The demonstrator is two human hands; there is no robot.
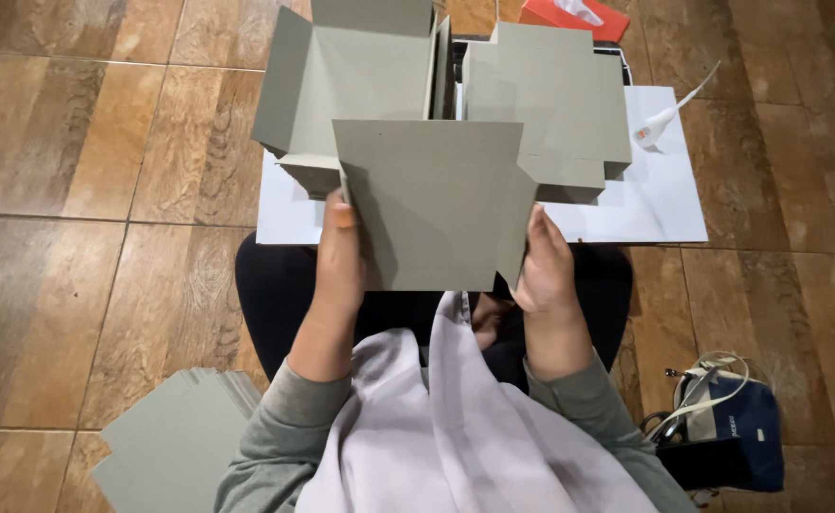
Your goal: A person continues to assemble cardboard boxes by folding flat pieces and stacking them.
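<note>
Seated on the tiled floor (75, 190), the person gripped a flat grey notched cardboard cut-out (436, 204) by its lower edges, left hand (339, 261) and right hand (543, 266) both closed on it above the lap; it looked stiff, light, best held at the edges.

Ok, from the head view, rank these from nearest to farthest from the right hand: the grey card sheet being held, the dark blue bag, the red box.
1. Grey card sheet: gripped by the right hand at its right edge.
2. Dark blue bag: on the floor, lower right.
3. Red box: top edge, beyond the folded grey boxes.
</note>
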